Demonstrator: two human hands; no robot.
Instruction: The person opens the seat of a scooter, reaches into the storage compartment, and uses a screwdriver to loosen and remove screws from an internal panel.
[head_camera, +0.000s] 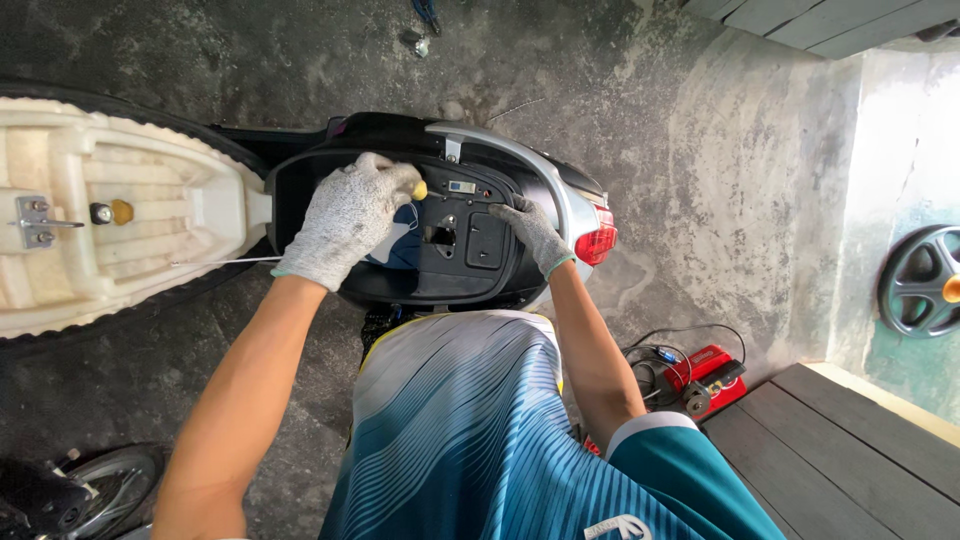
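Note:
I look down on the rear of a black scooter (500, 275) with its under-seat compartment (455, 235) exposed. The raised seat (110, 215) shows its cream underside at the left. My left hand (350, 215), in a grey knit glove, grips a tool with a yellow handle (420, 189) over the compartment's upper part. My gloved right hand (535, 232) rests on the compartment's right edge, beside the silver grab rail (555, 185) and the red tail light (597, 243). The tool's tip is hidden under my left hand.
A red device with black cables (700, 378) lies on the concrete floor at the right, next to dark wooden boards (850, 450). A black wheel rim (920, 282) leans on the right wall. Another wheel (105, 485) shows at the bottom left.

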